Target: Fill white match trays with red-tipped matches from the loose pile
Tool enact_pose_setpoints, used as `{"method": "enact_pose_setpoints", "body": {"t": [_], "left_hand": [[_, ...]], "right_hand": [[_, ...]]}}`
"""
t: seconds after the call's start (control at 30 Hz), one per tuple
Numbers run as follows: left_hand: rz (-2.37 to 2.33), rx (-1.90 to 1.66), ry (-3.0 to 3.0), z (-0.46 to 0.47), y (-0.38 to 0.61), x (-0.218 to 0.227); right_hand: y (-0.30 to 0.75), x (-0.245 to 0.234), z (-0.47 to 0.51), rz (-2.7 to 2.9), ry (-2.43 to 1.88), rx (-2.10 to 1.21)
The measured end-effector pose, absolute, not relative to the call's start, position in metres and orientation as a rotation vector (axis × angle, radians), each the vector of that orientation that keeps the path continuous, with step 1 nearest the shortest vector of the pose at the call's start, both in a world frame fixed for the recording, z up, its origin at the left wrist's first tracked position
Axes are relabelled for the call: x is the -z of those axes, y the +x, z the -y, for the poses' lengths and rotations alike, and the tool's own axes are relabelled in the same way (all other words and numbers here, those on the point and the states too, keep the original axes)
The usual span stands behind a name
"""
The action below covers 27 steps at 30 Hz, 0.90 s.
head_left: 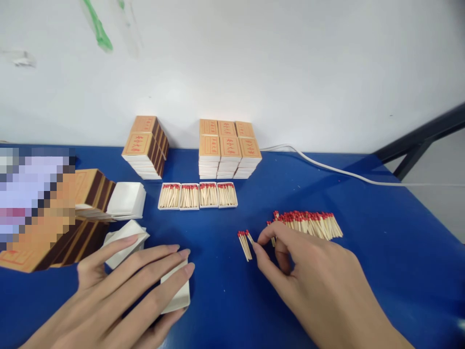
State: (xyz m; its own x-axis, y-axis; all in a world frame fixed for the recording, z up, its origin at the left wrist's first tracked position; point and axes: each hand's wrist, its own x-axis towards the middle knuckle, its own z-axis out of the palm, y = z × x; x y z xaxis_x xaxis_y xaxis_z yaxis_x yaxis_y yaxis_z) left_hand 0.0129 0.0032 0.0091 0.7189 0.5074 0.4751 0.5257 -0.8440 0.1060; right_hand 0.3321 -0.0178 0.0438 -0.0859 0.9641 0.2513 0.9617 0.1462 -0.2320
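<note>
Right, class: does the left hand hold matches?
No, the left hand lies flat on a white matchbox tray; the matches lie by the right hand.

Four filled trays (198, 195) sit in a row on my worktop (381, 242), two box stacks (228, 148) behind them. Nearer me, a match pile (308, 224) lies right, a small bundle (245, 245) beside it, an empty tray (179, 295) left.
</note>
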Motion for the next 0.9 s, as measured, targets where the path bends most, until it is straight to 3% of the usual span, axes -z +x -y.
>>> {"method": "enact_pose_setpoints", "body": {"t": [0.7,0.9], "left_hand": [[0.844,0.775,-2.887,-0.003,0.010,-0.008],[0.867,0.792,-2.893,-0.003,0.010,-0.006]], "right_hand": [[0.330,-0.049,0.018,2.036,-1.813,-0.310],[0.339,-0.044,0.015,2.003,-1.906,0.092]]}}
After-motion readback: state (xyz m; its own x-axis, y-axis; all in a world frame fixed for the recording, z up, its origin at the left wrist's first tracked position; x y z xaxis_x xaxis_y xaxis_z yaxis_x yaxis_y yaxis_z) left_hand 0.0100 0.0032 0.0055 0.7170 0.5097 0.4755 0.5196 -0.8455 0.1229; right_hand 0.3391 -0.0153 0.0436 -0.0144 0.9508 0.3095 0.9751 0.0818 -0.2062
